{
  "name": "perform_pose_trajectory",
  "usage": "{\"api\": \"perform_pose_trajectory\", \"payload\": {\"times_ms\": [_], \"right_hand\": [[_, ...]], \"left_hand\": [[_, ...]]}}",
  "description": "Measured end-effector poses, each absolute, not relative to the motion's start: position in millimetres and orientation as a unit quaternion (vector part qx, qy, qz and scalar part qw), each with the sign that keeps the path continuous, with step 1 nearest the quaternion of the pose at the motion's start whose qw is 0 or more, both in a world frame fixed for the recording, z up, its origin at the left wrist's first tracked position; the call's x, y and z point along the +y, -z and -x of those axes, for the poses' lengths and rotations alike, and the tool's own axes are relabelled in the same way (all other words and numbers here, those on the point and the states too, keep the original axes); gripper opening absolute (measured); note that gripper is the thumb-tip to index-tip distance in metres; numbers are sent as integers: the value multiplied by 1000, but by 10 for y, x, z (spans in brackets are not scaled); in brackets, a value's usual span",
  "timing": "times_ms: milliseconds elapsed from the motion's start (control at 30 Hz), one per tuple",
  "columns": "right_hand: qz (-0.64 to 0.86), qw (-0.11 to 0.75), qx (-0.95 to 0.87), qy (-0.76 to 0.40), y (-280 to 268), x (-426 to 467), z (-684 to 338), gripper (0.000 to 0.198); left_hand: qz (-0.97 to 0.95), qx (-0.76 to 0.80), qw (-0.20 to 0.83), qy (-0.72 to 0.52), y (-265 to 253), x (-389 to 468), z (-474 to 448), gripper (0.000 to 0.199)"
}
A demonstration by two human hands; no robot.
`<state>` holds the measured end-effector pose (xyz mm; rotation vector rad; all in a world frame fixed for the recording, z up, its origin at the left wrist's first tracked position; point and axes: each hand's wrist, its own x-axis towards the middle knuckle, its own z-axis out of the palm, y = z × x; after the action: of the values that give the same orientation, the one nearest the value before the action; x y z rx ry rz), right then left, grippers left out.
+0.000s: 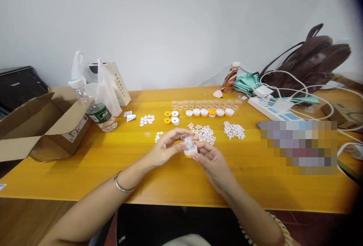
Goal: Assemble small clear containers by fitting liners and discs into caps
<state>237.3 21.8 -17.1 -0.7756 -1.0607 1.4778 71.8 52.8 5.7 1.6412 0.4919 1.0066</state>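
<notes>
Between my two hands, above the table's middle, is a small clear plastic cup (188, 142) on a white and yellow base, with white parts showing inside. My left hand (170, 146) is closed around the cup's upper part, thumb in front. The fingertips of my right hand (211, 159) pinch the base from the right. Just beyond my hands lies a pile of small white cut-out plastic pieces (205, 134), and a second pile of white pieces (234, 130) sits to its right. White discs (159, 135) lie near my left fingers, partly hidden.
Rows of clear cups (204, 104) and white and yellow round bases (211, 113) stand farther back. White pegged discs (147, 119) lie left of them. An open cardboard box (56, 125) and a water bottle (102, 117) are at left; a power strip (272, 110) with cables is at right.
</notes>
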Motion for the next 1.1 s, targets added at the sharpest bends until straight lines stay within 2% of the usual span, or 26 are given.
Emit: {"api": "perform_pose_trajectory", "payload": {"times_ms": [200,433,567,667,833,900,1000,1100], "right_hand": [[332,566,-473,-587,172,194,-2348,25],[331,550,-470,-606,143,177,-2354,26],[323,561,-476,-595,139,182,-2347,24],[309,558,-477,-605,145,182,-2352,23],[306,534,-484,-622,170,183,-2371,21],[307,543,-485,-612,170,182,-2364,23],[309,558,-496,-589,153,175,-2341,24],[311,558,-504,-582,140,166,-2331,25]], "left_hand": [[-673,220,521,-476,-28,554,-748,27],[-656,153,607,-421,-81,543,-695,23],[-670,153,569,-451,-74,544,-719,26],[-675,168,537,-477,-48,560,-716,18],[-644,139,600,-454,-94,533,-686,12],[-629,134,620,-449,-124,510,-692,18],[-626,161,599,-472,-129,505,-715,39],[-630,199,559,-501,-102,530,-721,34]]}}
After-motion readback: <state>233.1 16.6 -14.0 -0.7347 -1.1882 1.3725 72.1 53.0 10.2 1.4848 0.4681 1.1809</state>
